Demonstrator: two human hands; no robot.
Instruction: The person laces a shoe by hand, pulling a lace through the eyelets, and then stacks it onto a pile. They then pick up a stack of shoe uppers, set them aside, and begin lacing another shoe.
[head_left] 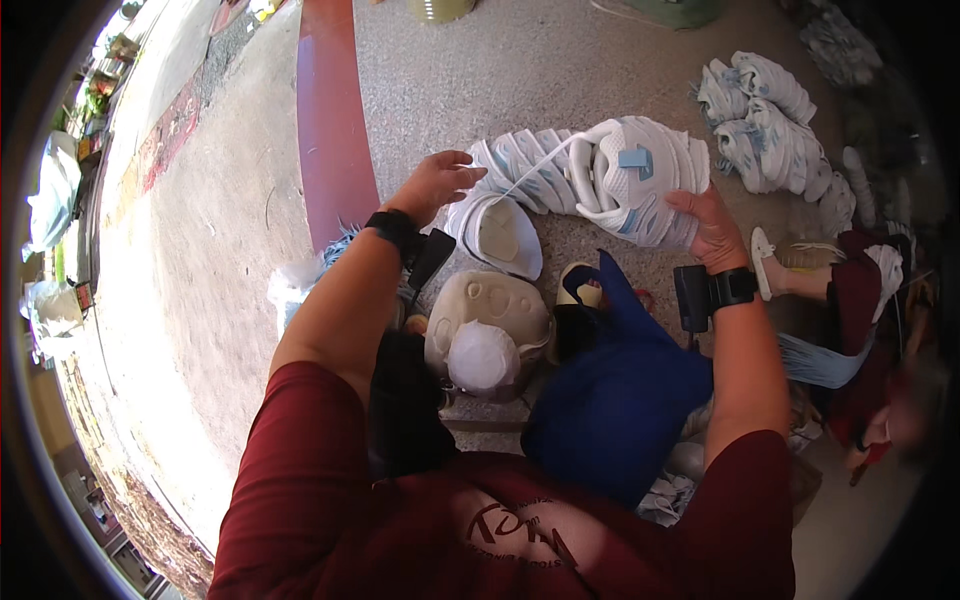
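A row of white sneaker uppers [535, 165] with light blue trim lies nested across the ground in front of me. At the row's right end, my right hand [712, 228] grips a bulkier white sneaker upper [640, 185] with a light blue tab, thumb on its near side. My left hand [438, 186] is beside the row's left end, fingers apart and nothing visible in them. A thin white lace [538, 170] stretches across the row. Close below my left hand, another white upper [508, 238] shows its beige inside.
More white uppers [775, 130] are piled at the far right. A person in dark red sits at right, beside light blue laces [825, 358]. Nearer me are a beige moulded piece [490, 305], a round white pad [483, 357] and blue cloth [620, 410]. A plastic bag [290, 290] lies left.
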